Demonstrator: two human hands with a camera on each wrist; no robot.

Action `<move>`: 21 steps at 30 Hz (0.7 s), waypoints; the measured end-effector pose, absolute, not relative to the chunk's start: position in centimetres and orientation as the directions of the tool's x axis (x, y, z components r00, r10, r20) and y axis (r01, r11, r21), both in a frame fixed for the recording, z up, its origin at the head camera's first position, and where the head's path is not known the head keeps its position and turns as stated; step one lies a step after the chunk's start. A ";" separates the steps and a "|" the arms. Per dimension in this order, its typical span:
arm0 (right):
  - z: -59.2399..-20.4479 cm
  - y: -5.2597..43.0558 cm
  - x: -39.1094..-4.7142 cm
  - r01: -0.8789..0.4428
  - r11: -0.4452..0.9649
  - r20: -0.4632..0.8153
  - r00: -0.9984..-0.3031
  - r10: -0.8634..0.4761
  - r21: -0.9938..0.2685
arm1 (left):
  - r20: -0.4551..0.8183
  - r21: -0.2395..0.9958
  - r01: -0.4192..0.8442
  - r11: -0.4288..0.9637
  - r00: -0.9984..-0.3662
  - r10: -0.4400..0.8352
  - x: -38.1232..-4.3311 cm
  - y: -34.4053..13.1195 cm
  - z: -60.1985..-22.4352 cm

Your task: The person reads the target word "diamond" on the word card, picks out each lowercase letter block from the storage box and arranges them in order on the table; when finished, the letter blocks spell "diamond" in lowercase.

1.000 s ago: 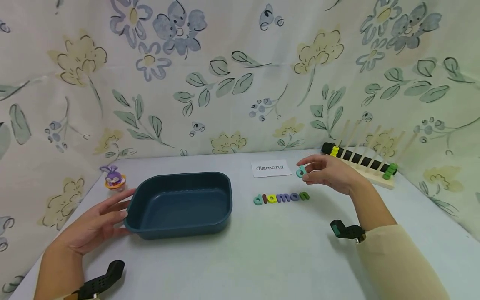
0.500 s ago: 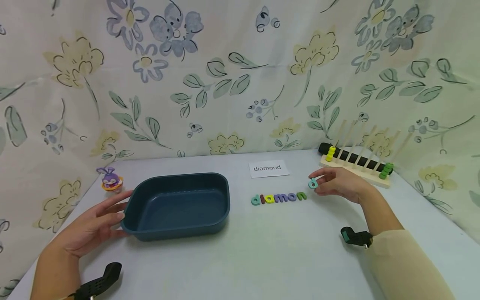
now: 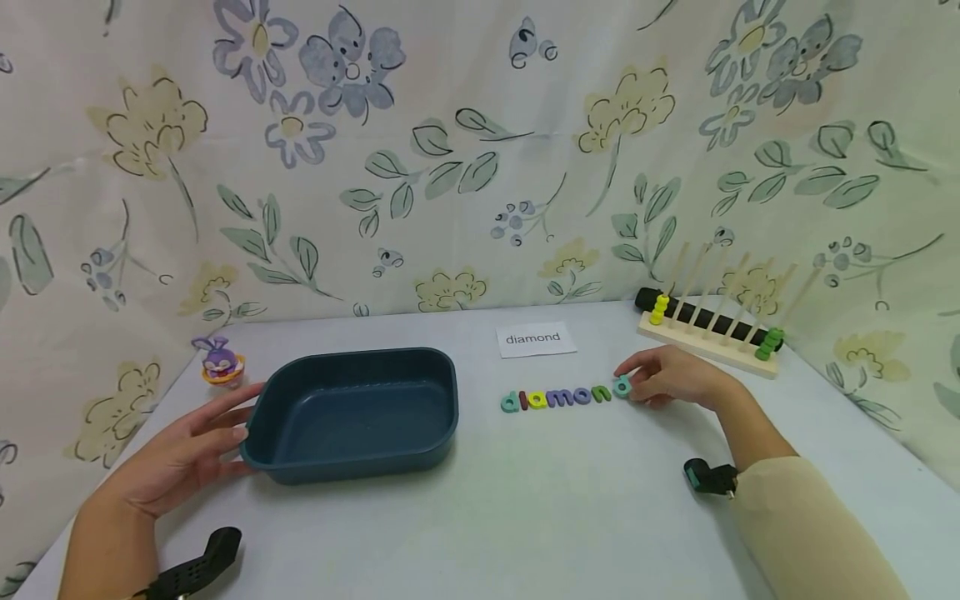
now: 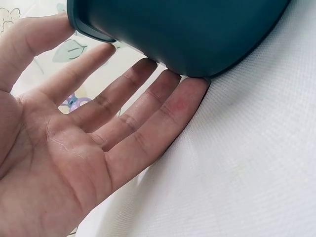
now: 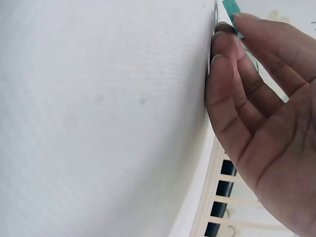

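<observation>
My right hand pinches a teal letter d close over the table, just right of a row of coloured letters that reads "diamon". In the right wrist view the teal letter shows edge-on at the thumb tip, and the other fingers are down at the white cloth. With fingers nearly straight, my left hand touches the left side of a dark blue bin. The left wrist view has its fingertips against the bin's outer wall.
Behind the row lies a white card printed "diamond". A wooden peg rack with yellow and green beads stands at the back right, a black cylinder behind it. A purple rabbit toy sits at the back left. A floral curtain rises behind the table.
My right hand has brought the teal d from beside the card rightward and down to the right end of the letter row. The left hand stays at the bin.
</observation>
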State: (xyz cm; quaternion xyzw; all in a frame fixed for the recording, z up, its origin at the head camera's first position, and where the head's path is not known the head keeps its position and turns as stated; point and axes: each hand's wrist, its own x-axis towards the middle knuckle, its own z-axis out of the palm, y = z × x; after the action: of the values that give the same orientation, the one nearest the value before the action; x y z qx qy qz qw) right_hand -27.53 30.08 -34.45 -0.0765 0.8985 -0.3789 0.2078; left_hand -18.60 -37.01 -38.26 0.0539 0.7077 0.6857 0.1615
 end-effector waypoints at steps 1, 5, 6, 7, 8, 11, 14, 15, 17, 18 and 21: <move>-34.5 30.0 -27.6 0.015 0.707 -0.315 -0.902 -0.296 -0.707 | -0.155 0.988 -0.145 0.058 -0.943 0.294 -18.6 -37.0 -38.2; -34.6 29.8 -27.8 0.001 0.719 -0.318 -0.897 -0.306 -0.695 | -0.161 0.986 -0.145 0.077 -0.946 0.281 -18.6 -36.9 -38.2; -34.6 29.8 -27.8 -0.002 0.720 -0.319 -0.895 -0.310 -0.694 | -0.161 0.986 -0.144 0.081 -0.946 0.280 -18.6 -36.9 -38.2; -34.6 29.8 -27.8 -0.004 0.722 -0.321 -0.894 -0.312 -0.692 | -0.162 0.986 -0.144 0.085 -0.947 0.278 -18.6 -36.9 -38.2; -34.7 29.8 -27.8 -0.006 0.724 -0.323 -0.892 -0.316 -0.689 | -0.162 0.986 -0.144 0.086 -0.947 0.279 -18.6 -36.8 -38.2; -34.8 29.9 -27.8 -0.010 0.731 -0.325 -0.892 -0.315 -0.682 | -0.159 0.986 -0.141 0.085 -0.945 0.286 -18.6 -36.8 -38.2; -34.9 29.9 -27.9 -0.012 0.739 -0.326 -0.892 -0.312 -0.674 | -0.156 0.987 -0.137 0.085 -0.944 0.290 -18.6 -36.7 -38.2; -34.9 29.9 -27.9 -0.013 0.741 -0.326 -0.893 -0.311 -0.672 | -0.155 0.987 -0.135 0.088 -0.945 0.289 -18.6 -36.7 -38.2; -34.9 30.0 -27.9 -0.013 0.745 -0.326 -0.894 -0.308 -0.667 | -0.152 0.987 -0.130 0.095 -0.945 0.289 -18.7 -36.7 -38.2; -34.9 30.0 -27.9 -0.013 0.746 -0.327 -0.894 -0.307 -0.665 | -0.151 0.987 -0.127 0.098 -0.945 0.290 -18.8 -36.7 -38.2; -34.9 30.0 -27.8 -0.010 0.750 -0.330 -0.894 -0.303 -0.662 | -0.145 0.988 -0.120 0.102 -0.944 0.297 -18.9 -36.6 -38.2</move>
State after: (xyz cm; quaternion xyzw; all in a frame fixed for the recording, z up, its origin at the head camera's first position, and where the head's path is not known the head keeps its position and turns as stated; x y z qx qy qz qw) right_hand -27.83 30.00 -34.87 -0.0858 0.9107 -0.3431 0.2135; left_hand -18.93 -36.62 -38.17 0.0611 0.7255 0.6674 0.1563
